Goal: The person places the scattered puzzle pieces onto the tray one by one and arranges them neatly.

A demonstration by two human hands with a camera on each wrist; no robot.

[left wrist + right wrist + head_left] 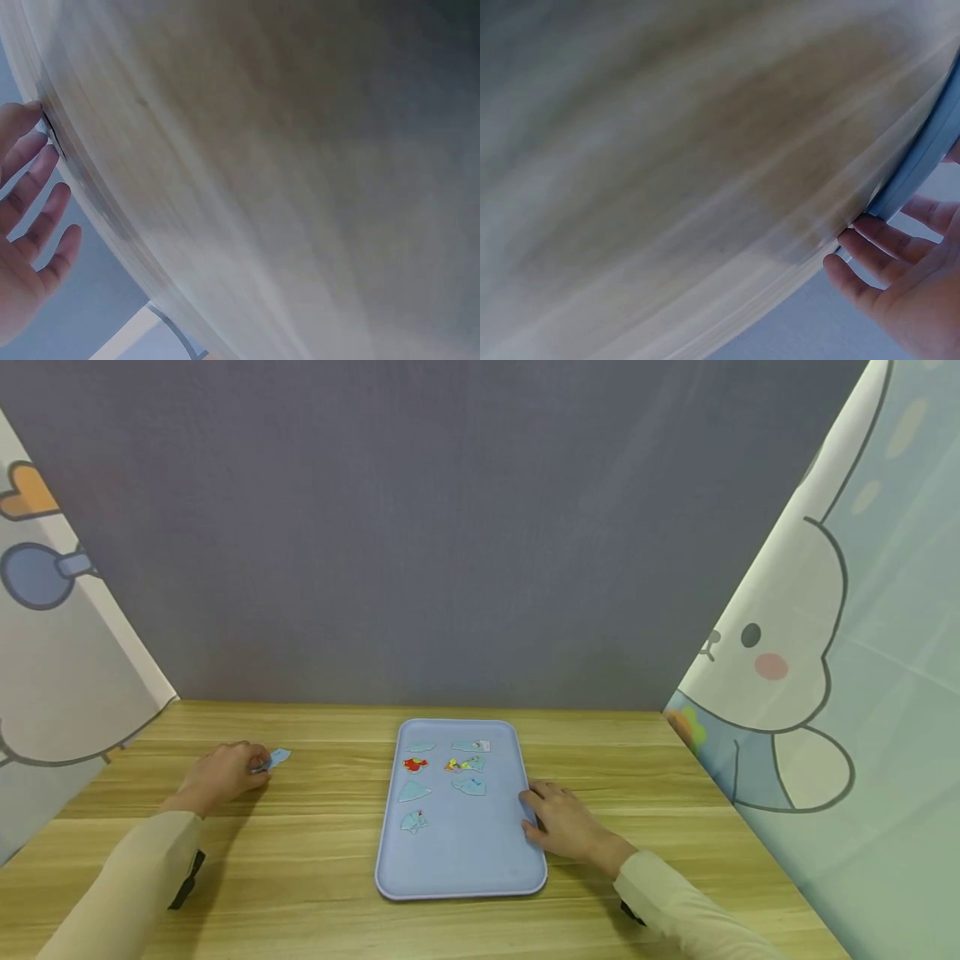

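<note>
Over at the left of the table, my left hand pinches a flat, jagged light-blue puzzle piece at the tabletop. In the left wrist view the thumb and forefinger meet at the piece's thin dark edge, while the other fingers spread loosely. My right hand rests at the right rim of a pale blue tray, its fingers relaxed and touching the rim. From the right wrist, the fingertips show beside the tray's side, down at the wood.
Several irregular printed puzzle pieces lie apart in two columns on the tray, among them a red one and a yellow-marked one. A grey panel stands behind the wooden table; cartoon-printed sheets flank it.
</note>
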